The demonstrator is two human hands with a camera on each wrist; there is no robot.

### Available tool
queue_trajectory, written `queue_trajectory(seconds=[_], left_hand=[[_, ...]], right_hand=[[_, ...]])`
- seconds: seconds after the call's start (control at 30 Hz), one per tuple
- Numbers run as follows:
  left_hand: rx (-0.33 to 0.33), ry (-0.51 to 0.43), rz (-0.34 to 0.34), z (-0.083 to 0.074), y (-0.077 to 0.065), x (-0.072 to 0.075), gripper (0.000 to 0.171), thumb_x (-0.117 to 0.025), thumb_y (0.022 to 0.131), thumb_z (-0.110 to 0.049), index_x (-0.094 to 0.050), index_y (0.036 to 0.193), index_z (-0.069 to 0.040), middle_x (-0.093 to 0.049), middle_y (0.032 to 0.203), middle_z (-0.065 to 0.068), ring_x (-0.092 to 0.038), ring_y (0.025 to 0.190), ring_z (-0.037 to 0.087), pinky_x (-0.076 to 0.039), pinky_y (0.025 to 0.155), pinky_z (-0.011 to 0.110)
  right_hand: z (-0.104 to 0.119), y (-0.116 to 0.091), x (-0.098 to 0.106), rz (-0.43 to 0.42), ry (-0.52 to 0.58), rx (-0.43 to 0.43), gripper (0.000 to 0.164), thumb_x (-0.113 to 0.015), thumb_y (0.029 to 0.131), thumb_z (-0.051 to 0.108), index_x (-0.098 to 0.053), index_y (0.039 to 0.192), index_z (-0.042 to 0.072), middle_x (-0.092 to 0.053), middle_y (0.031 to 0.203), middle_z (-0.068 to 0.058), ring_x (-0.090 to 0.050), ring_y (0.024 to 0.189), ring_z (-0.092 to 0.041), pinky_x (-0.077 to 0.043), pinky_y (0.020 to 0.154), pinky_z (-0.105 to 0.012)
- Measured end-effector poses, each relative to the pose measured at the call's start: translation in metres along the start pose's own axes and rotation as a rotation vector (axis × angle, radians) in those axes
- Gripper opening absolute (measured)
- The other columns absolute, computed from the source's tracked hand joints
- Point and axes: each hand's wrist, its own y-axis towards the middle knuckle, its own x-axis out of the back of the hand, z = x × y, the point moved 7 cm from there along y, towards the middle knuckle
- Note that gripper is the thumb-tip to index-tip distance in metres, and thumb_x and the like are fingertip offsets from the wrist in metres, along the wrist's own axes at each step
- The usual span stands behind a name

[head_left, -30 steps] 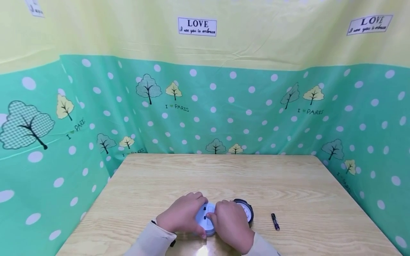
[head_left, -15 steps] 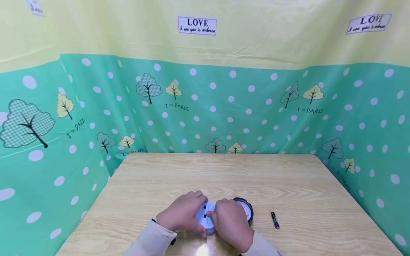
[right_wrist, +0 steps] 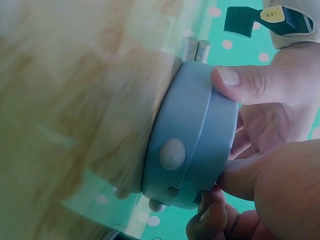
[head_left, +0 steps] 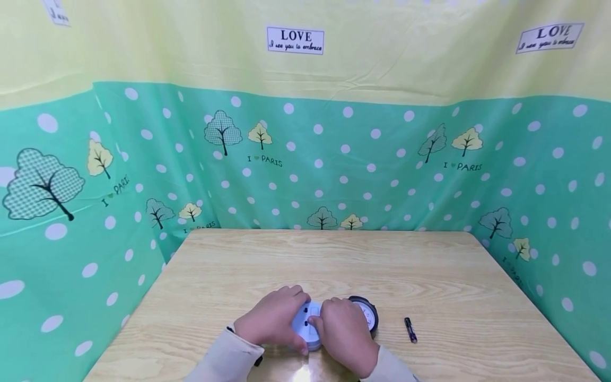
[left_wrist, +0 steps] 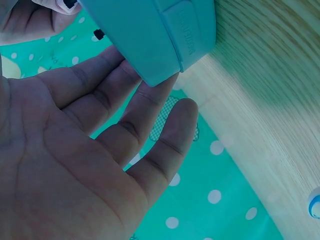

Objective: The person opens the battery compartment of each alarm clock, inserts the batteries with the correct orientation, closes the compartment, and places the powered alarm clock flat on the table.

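Note:
A light blue round alarm clock (head_left: 302,331) lies face down on the table, its back with two small black knobs turned up. My left hand (head_left: 277,318) grips it from the left, thumb on the near edge and fingers on the far side. From the right, my right hand (head_left: 346,337) has its fingers curled at the clock's edge and its thumb on the back, beside the rectangular panel. In the right wrist view the clock (right_wrist: 185,115) shows white round feet, and my right hand (right_wrist: 285,185) pinches its rim. In the left wrist view, the clock's underside (left_wrist: 150,40) is seen past the fingers.
A black-rimmed round dial (head_left: 368,315) lies partly hidden behind my right hand. Further right is a small dark cylinder like a battery (head_left: 410,330). The wooden table (head_left: 334,260) ends at a green dotted curtain (head_left: 286,191) on the back and sides.

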Motion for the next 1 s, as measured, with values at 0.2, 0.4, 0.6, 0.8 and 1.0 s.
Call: queue_trajectory(seconds=[0.2,0.4,0.6,0.8,1.0], left_hand=[[-0.006,-0.005,-0.003,-0.0005,0.0005,0.0007,0.094,-0.095,0.056,-0.060,-0.065,0.132,-0.013,-0.061,0.108,-0.011,-0.051,0.091,0.006,-0.048,0.077,0.023],[-0.009,-0.001,-0.009,-0.0002,0.0011,0.0003,0.093,-0.096,0.056,-0.060,-0.065,0.131,-0.013,-0.060,0.107,-0.011,-0.051,0.090,0.006,-0.048,0.076,0.023],[-0.007,-0.005,-0.014,-0.0004,0.0004,0.0008,0.092,-0.096,0.055,-0.058,-0.066,0.129,-0.013,-0.060,0.106,-0.012,-0.051,0.090,0.006,-0.048,0.076,0.022],[-0.002,-0.006,-0.006,-0.0007,0.0002,-0.0002,0.093,-0.096,0.055,-0.059,-0.065,0.130,-0.013,-0.061,0.107,-0.011,-0.051,0.091,0.006,-0.049,0.078,0.023],[0.011,-0.014,0.009,0.0021,0.0024,-0.0032,0.095,-0.096,0.056,-0.060,-0.065,0.133,-0.014,-0.061,0.110,-0.012,-0.051,0.093,0.005,-0.050,0.080,0.023]], right_hand=[[-0.0012,0.0005,-0.0010,-0.002,0.000,-0.006,0.040,-0.072,0.093,0.045,-0.061,0.067,0.017,-0.046,0.061,0.008,-0.043,0.058,-0.011,-0.037,0.060,-0.033],[-0.0017,0.0016,-0.0016,0.008,0.004,-0.015,0.040,-0.071,0.094,0.046,-0.063,0.069,0.017,-0.046,0.062,0.008,-0.043,0.058,-0.011,-0.037,0.061,-0.033],[-0.0012,0.0012,-0.0019,0.018,0.007,-0.023,0.039,-0.071,0.094,0.046,-0.064,0.069,0.017,-0.048,0.062,0.008,-0.044,0.059,-0.011,-0.038,0.062,-0.033],[-0.0008,0.0000,-0.0014,0.002,0.006,-0.020,0.039,-0.072,0.094,0.045,-0.063,0.068,0.018,-0.048,0.062,0.009,-0.045,0.060,-0.011,-0.039,0.063,-0.034],[-0.0017,-0.0007,-0.0004,-0.009,0.001,-0.012,0.040,-0.072,0.093,0.046,-0.062,0.067,0.018,-0.048,0.062,0.008,-0.046,0.060,-0.012,-0.039,0.062,-0.034]])
